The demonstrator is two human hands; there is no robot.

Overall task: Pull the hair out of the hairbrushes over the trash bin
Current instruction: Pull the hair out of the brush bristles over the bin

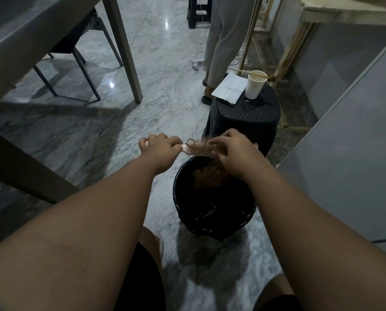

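A pink hairbrush point(198, 149) is held level above the far rim of a black trash bin point(214, 221) lined with a dark bag. My left hand point(159, 148) grips the brush handle. My right hand point(234, 151) covers the brush's right end, its fingers pinched in the hair tangled in the bristles. A clump of brownish hair point(210, 176) hangs below the brush and lies inside the bin.
A black stool point(246, 117) behind the bin holds a paper cup point(256, 84) and white papers point(229, 87). A person's legs point(221, 41) stand beyond it. A table leg point(124, 48) and a chair point(75, 41) are at left, a grey cabinet point(349, 142) at right.
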